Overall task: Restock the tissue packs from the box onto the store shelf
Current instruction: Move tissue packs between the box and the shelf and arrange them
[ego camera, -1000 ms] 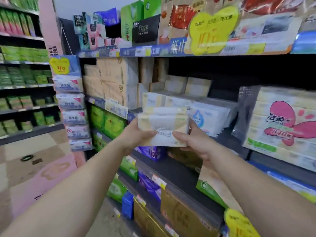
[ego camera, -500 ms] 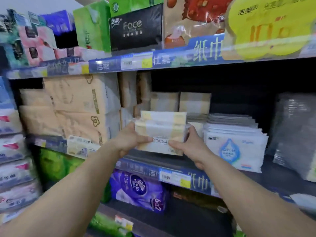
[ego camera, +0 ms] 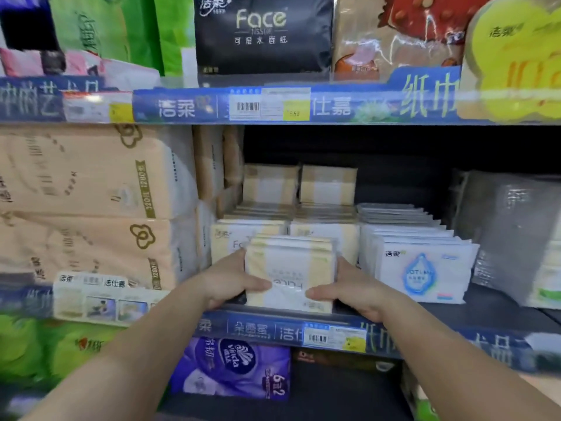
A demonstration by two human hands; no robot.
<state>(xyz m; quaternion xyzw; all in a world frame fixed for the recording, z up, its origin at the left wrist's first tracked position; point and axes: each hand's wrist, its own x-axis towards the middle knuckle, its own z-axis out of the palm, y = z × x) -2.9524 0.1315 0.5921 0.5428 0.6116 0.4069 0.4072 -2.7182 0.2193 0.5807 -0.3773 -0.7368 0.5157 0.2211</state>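
the store shelf (ego camera: 501,311) runs across the scene, its blue label strip along the near edge. at far left sit big beige tissue bales (ego camera: 91,208), and right of centre a row of white packs with a blue drop (ego camera: 422,268). between them stand rows of cream-and-white tissue packs (ego camera: 324,235), with a few more upright at the far back. the held stack of tissue packs (ego camera: 290,275) is at the shelf's near edge, just in front of those rows, printed side upside down. the left hand (ego camera: 230,281) and right hand (ego camera: 349,287) clamp it from either side, fingers curled round the ends, thumbs across the near face. the box is not in view. risk, as i judge it: the stack is several loose packs squeezed together, so easing the grip early could let them slide off the lip; pushing in hard could topple the rows behind.
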